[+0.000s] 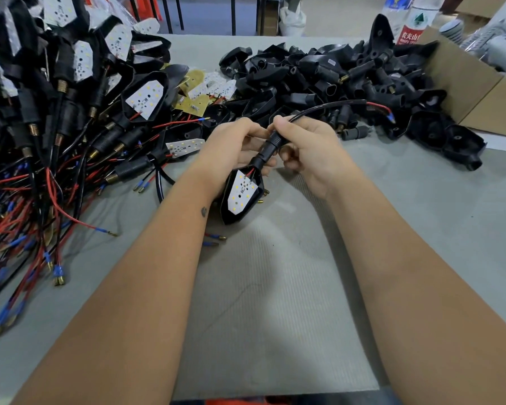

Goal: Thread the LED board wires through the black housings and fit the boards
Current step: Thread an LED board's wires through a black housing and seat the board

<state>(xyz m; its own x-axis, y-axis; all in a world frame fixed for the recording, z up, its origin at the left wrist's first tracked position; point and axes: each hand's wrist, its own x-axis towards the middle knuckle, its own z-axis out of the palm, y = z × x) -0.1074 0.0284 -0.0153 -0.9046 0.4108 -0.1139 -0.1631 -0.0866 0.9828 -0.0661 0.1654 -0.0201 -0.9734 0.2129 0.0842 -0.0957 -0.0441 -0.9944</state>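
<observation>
Above the surface, the left hand is cradling the light, rigid black housing with its thin LED board, while the right hand is pinching the flexible wires; pull near the stem, gently.

The left hand is gripping a black housing with a white LED board sitting in it, while the right hand is pinching the black wire above its stem. Finished units are lying piled at the left of the grey table, and empty housings are lying heaped at the right.
</observation>
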